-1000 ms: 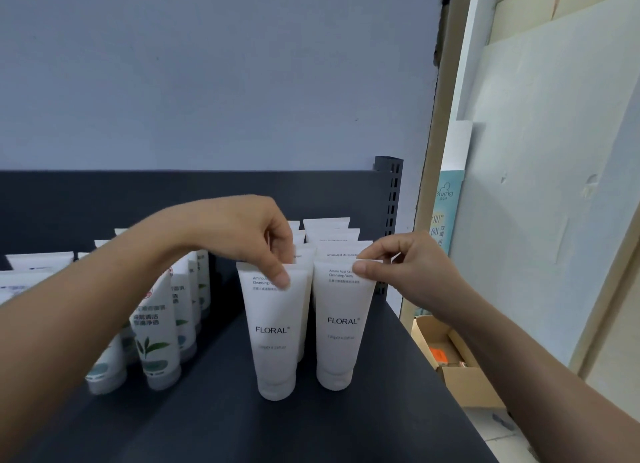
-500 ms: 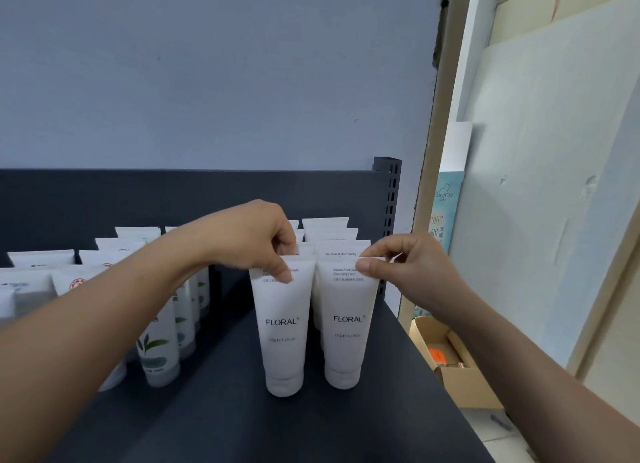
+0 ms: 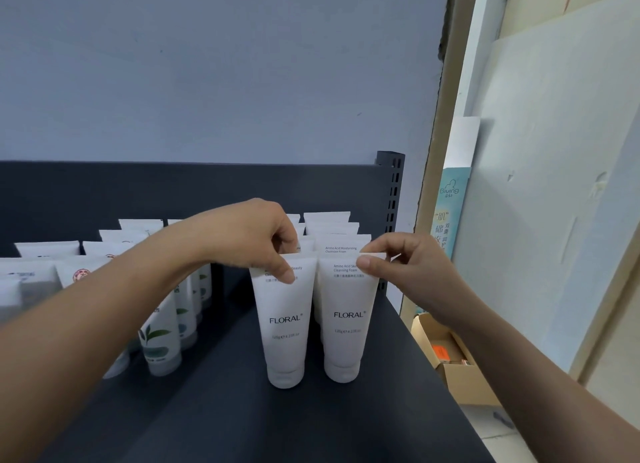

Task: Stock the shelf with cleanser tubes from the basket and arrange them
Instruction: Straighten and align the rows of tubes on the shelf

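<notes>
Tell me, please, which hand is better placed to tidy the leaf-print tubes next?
Probably left: the left hand, pinching the left FLORAL tube, is nearer the leaf-print tubes; the right hand pinches the right FLORAL tube.

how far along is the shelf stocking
Done: FLORAL rows stand at the back, leaf-print tubes to their left. In hand: left hand pinches the left front FLORAL tube, right hand the right front FLORAL tube. Left: the shelf has room in front; the basket is unseen.

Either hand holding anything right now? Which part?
Both: left hand pinches the left FLORAL tube at its crimped top edge; right hand pinches the right FLORAL tube likewise.
</notes>
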{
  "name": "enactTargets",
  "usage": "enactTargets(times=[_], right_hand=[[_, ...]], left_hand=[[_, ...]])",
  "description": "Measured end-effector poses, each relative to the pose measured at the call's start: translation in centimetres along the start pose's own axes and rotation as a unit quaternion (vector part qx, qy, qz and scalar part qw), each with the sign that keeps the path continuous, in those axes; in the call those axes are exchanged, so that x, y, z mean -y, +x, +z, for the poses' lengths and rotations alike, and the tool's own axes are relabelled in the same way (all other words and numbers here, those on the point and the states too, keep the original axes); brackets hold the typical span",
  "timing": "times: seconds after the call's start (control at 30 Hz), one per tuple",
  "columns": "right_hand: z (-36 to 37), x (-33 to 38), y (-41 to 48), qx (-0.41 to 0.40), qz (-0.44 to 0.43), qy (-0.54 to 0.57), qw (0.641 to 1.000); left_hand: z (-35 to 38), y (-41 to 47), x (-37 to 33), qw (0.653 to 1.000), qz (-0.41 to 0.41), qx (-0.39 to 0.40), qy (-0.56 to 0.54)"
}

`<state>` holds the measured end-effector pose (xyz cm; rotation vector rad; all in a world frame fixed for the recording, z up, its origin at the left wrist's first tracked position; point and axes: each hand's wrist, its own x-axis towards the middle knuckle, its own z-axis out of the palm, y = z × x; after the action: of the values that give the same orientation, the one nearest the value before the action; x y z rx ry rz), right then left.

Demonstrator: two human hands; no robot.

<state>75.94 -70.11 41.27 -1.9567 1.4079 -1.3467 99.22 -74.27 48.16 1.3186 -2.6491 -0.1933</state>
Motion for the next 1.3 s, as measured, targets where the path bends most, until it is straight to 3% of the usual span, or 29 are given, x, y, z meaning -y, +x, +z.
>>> enactTargets(times=[0.13,0.23,0.33,0.4,0.57,1.3], right_hand=[[-0.1,0.1,-0.2,0.009,-0.002,0.013,1.000],[-0.1,0.2,0.3,-0.015,0.004,0.056,0.998],[0.0,-0.4,1.6,-0.088,0.037,0.078,0.992],[0.2,-0.9,2.4,-0.116,0.074,0.088,0.987],[0.4,-2.1,3.4,-0.087,0.134,0.080,0.984],[0.1,-1.4,3.0,-0.093,0.105,0.051,0.989]], left_hand=[[-0.3,-0.6,0.0,0.998,-0.014,-0.010,-0.063],[0.0,-0.4,1.0,0.983,-0.048,-0.101,-0.144],[0.7,0.2,2.2,0.975,-0.088,-0.168,-0.117],[1.2,0.3,2.7,0.975,-0.110,-0.164,-0.102],[1.4,0.4,2.7,0.975,-0.127,-0.156,-0.098],[1.2,-0.8,2.6,0.966,-0.151,-0.174,-0.118]])
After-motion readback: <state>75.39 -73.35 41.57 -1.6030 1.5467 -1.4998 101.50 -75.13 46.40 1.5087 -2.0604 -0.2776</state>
